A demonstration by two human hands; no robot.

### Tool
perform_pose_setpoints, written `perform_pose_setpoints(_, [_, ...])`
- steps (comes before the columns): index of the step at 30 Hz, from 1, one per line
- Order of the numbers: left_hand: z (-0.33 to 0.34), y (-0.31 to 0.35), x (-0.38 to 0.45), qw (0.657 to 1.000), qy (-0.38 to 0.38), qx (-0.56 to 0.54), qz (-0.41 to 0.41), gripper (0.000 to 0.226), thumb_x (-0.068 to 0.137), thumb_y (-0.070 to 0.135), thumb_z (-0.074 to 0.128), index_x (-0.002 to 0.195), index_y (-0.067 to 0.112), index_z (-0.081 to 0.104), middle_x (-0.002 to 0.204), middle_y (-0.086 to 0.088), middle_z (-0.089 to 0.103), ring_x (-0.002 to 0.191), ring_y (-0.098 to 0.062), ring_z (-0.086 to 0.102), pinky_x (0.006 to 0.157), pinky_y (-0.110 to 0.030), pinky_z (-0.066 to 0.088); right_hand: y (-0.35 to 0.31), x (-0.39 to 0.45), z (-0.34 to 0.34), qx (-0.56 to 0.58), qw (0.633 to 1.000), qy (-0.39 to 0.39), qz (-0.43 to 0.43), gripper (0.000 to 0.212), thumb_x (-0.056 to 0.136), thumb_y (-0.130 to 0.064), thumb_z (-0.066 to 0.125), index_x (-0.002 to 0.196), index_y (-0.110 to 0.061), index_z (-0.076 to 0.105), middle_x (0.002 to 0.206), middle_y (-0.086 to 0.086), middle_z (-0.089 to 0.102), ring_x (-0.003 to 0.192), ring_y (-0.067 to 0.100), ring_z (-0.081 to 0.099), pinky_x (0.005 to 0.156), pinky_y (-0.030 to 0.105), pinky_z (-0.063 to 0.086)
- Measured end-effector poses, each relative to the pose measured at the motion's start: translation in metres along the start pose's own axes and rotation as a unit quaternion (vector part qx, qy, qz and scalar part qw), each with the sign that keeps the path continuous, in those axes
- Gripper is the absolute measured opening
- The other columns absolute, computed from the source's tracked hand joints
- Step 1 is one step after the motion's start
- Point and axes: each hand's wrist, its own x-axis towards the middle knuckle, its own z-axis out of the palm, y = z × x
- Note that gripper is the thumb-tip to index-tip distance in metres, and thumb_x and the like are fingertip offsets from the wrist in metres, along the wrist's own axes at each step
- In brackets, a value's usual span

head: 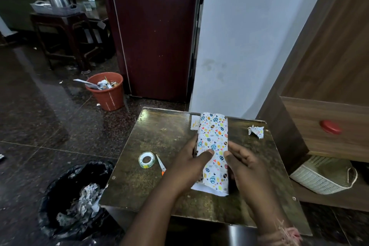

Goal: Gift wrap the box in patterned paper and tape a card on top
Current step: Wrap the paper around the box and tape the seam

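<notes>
A long narrow box wrapped in white patterned paper (214,136) with coloured eggs and hearts lies lengthwise on the small brown table (159,142). My left hand (189,164) grips its left side, thumb pressed on top of the paper. My right hand (242,164) holds the right side, thumb on the top face. The paper's near end sticks out open past the box. A small white card (195,123) lies partly hidden behind the box's far end. A tape roll (146,159) and orange-handled scissors (160,165) lie left of my hands.
A crumpled scrap of patterned paper (256,131) lies at the table's far right. A black bin bag with paper waste (79,195) stands at the lower left, a red bin (106,91) farther back. A wooden cabinet (329,122) and woven basket (323,177) stand right.
</notes>
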Motion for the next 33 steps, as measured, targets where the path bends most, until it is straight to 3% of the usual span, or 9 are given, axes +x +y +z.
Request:
perform_pose_setpoints(7, [0.001, 0.0, 0.0, 0.983, -0.021, -0.178, -0.029, 0.036, 0.103, 0.027, 0.058, 0.139, 0.031, 0.06, 0.126, -0.002, 0.074, 0.114, -0.025, 0.072, 0.103, -0.047, 0.054, -0.002, -0.002, 0.008, 0.115, 0.992, 0.013, -0.042, 0.023, 0.1, -0.024, 0.06, 0.119, -0.023, 0.073, 0.113, 0.0, 0.077, 0.109, 0.02, 0.072, 0.1, 0.046, 0.054])
perform_pose_setpoints(9, [-0.001, -0.001, 0.002, 0.972, -0.02, -0.233, -0.025, 0.039, 0.101, 0.033, 0.057, 0.14, 0.025, 0.059, 0.125, -0.003, 0.074, 0.113, -0.023, 0.072, 0.099, -0.042, 0.056, -0.002, -0.002, 0.012, 0.131, 0.989, -0.023, -0.061, 0.034, 0.098, -0.035, 0.058, 0.126, -0.021, 0.07, 0.121, 0.002, 0.074, 0.117, 0.022, 0.069, 0.107, 0.05, 0.048])
perform_pose_setpoints(13, [-0.01, -0.003, 0.001, 0.966, -0.013, -0.259, -0.01, 0.038, 0.101, 0.05, 0.05, 0.114, 0.02, 0.067, 0.096, 0.003, 0.08, 0.089, -0.013, 0.076, 0.08, -0.031, 0.061, -0.004, 0.001, 0.018, 0.14, 0.982, -0.095, -0.088, 0.061, 0.095, -0.062, 0.054, 0.141, -0.021, 0.059, 0.138, 0.002, 0.065, 0.131, 0.023, 0.059, 0.116, 0.051, 0.037])
perform_pose_setpoints(15, [-0.016, -0.001, 0.0, 0.969, -0.026, -0.246, -0.013, 0.054, 0.104, 0.057, 0.039, 0.131, 0.017, 0.065, 0.121, -0.003, 0.075, 0.114, -0.02, 0.071, 0.092, -0.037, 0.057, -0.004, 0.004, 0.021, 0.126, 0.983, -0.099, -0.09, 0.075, 0.087, -0.078, 0.052, 0.142, -0.028, 0.058, 0.142, -0.002, 0.062, 0.135, 0.02, 0.056, 0.117, 0.051, 0.034])
perform_pose_setpoints(18, [-0.023, -0.002, -0.002, 0.98, -0.053, -0.191, 0.004, 0.056, 0.104, 0.061, 0.039, 0.144, 0.026, 0.057, 0.137, -0.002, 0.067, 0.125, -0.024, 0.064, 0.081, -0.036, 0.055, 0.0, 0.008, 0.021, 0.124, 0.983, -0.108, -0.078, 0.078, 0.082, -0.085, 0.051, 0.14, -0.034, 0.059, 0.142, -0.003, 0.062, 0.136, 0.02, 0.054, 0.119, 0.053, 0.032])
perform_pose_setpoints(22, [-0.029, -0.006, -0.006, 0.98, -0.054, -0.183, 0.055, 0.056, 0.096, 0.031, 0.061, 0.148, 0.039, 0.044, 0.131, 0.011, 0.07, 0.118, -0.009, 0.068, 0.085, -0.029, 0.059, -0.005, 0.006, 0.013, 0.168, 0.975, -0.138, -0.046, 0.05, 0.103, -0.048, 0.043, 0.136, -0.015, 0.06, 0.134, 0.007, 0.067, 0.127, 0.026, 0.062, 0.108, 0.05, 0.044])
perform_pose_setpoints(26, [-0.035, -0.01, -0.007, 0.987, -0.06, -0.131, 0.074, 0.079, 0.092, 0.004, 0.067, 0.156, 0.037, 0.034, 0.144, 0.013, 0.061, 0.133, -0.012, 0.059, 0.107, -0.04, 0.051, -0.002, 0.009, 0.003, 0.157, 0.981, -0.11, -0.032, 0.028, 0.092, -0.003, 0.063, 0.119, -0.003, 0.059, 0.119, 0.012, 0.073, 0.113, 0.028, 0.067, 0.092, 0.042, 0.055])
perform_pose_setpoints(29, [-0.038, -0.011, -0.009, 0.991, -0.062, -0.085, 0.08, 0.096, 0.088, -0.014, 0.064, 0.159, 0.041, 0.029, 0.153, 0.015, 0.051, 0.138, -0.014, 0.053, 0.116, -0.05, 0.043, 0.002, 0.011, 0.003, 0.114, 0.987, -0.099, -0.05, 0.039, 0.089, 0.015, 0.061, 0.119, -0.01, 0.056, 0.116, 0.001, 0.075, 0.11, 0.019, 0.068, 0.08, 0.026, 0.056])
perform_pose_setpoints(33, [-0.031, -0.002, -0.017, 0.981, -0.074, -0.095, 0.149, 0.087, 0.09, -0.017, 0.059, 0.157, 0.032, 0.032, 0.155, 0.014, 0.05, 0.141, -0.012, 0.05, 0.11, -0.035, 0.048, -0.005, 0.008, 0.008, 0.058, 0.985, -0.087, -0.135, 0.068, 0.088, 0.023, 0.056, 0.134, -0.026, 0.05, 0.131, -0.011, 0.067, 0.121, 0.009, 0.064, 0.09, 0.023, 0.054])
